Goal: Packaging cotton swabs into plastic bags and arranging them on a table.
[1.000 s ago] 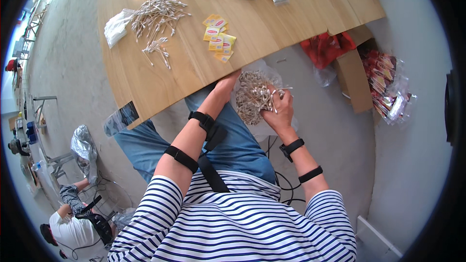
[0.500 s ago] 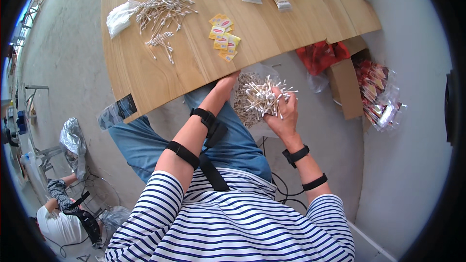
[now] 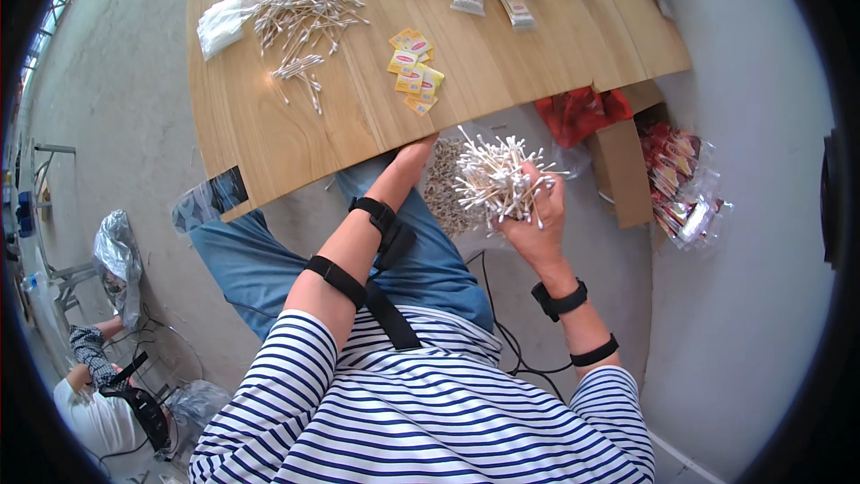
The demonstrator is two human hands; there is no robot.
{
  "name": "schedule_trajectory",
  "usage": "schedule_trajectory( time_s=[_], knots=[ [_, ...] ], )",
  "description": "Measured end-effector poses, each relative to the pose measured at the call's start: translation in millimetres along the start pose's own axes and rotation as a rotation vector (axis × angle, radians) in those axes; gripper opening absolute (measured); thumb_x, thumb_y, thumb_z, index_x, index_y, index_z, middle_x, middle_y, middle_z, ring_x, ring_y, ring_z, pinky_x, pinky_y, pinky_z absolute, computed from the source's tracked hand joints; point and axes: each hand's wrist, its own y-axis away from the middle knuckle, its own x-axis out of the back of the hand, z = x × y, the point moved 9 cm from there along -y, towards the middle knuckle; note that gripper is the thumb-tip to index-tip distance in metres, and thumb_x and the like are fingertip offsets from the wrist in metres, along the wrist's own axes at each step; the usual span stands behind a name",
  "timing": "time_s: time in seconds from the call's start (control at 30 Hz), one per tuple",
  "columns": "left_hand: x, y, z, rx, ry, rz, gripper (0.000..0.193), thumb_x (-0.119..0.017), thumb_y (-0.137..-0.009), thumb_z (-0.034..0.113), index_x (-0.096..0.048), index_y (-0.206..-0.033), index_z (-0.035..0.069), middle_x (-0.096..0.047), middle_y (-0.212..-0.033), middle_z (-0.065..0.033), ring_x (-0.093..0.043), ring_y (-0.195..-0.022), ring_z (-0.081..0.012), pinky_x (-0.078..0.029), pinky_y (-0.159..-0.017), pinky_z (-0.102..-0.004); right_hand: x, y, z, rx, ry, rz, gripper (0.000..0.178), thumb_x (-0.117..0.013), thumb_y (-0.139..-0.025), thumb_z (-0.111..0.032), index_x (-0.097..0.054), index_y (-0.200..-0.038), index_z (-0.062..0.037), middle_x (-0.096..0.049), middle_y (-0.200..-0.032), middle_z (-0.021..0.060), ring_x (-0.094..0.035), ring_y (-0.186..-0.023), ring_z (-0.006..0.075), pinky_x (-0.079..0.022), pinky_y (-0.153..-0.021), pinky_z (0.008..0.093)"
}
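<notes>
Because the right hand (image 3: 541, 215) is closed around a thick bundle of cotton swabs (image 3: 494, 177), fingers bent about the sticks, the bundle lies to its far left, just off the near edge of the table (image 3: 296, 148). Sticks fan several ways — no single long axis can be read. The left hand (image 3: 415, 159) is farther from the bundle, near a mass of swabs (image 3: 443, 195) — its fingers are hidden, so their grip cannot be told. A loose swab pile (image 3: 306, 7) lies far left on the table
</notes>
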Motion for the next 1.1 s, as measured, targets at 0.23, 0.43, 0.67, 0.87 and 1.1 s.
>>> schedule_trajectory(
  time_s=[0.23,0.43,0.67,0.87,1.1],
  knots=[
    [-0.3,2.7,8.0,-0.077,0.073,0.001,0.078,-0.062,-0.094,0.056,-0.036,-0.156,0.016,-0.043,-0.154,-0.0054,-0.040,-0.135,-0.0225,-0.037,-0.105,-0.0390,46.2,-57.3,-35.0,0.091,-0.084,0.009,0.090,-0.087,-0.050,-0.005,-0.054,-0.134,-0.0095,-0.053,-0.114,0.0157,-0.060,-0.100,0.0359,-0.051,-0.085,0.0436],
    [19.0,19.3,25.0,-0.210,0.139,0.120,0.078,-0.062,-0.094,0.056,-0.036,-0.156,0.016,-0.043,-0.154,-0.0055,-0.040,-0.135,-0.0224,-0.037,-0.106,-0.0388,31.6,-159.7,-89.3,0.196,-0.314,-0.007,0.088,-0.084,-0.056,-0.003,-0.053,-0.138,-0.0056,-0.056,-0.116,0.0130,-0.062,-0.101,0.0297,-0.052,-0.088,0.0388],
    [23.2,28.5,19.5,-0.352,0.176,0.261,0.077,-0.062,-0.094,0.055,-0.037,-0.155,0.015,-0.043,-0.154,-0.0058,-0.040,-0.135,-0.0223,-0.037,-0.106,-0.0385,-83.2,-310.2,-165.2,0.434,-0.346,0.024,0.095,-0.088,-0.056,-0.019,-0.051,-0.142,-0.0118,-0.051,-0.123,0.0187,-0.060,-0.107,0.0333,-0.052,-0.094,0.0405],
    [15.1,17.2,-0.4,-0.380,0.187,0.311,0.077,-0.062,-0.094,0.055,-0.037,-0.155,0.015,-0.043,-0.153,-0.0060,-0.040,-0.135,-0.0222,-0.037,-0.106,-0.0383,-210.9,-352.7,-205.4,0.198,-0.012,-0.286,0.104,-0.088,-0.059,-0.046,-0.042,-0.151,-0.0273,-0.040,-0.143,0.0264,-0.049,-0.129,0.0438,-0.047,-0.105,0.0482],
    [11.7,18.2,-14.1,-0.377,0.190,0.304,0.077,-0.062,-0.095,0.054,-0.037,-0.155,0.014,-0.043,-0.153,-0.0062,-0.040,-0.135,-0.0221,-0.037,-0.106,-0.0380,-226.5,-336.5,-232.2,0.414,0.088,-0.273,0.104,-0.083,-0.063,-0.064,-0.041,-0.152,-0.0296,-0.036,-0.156,0.0198,-0.040,-0.140,0.0405,-0.042,-0.110,0.0516]
  ],
)
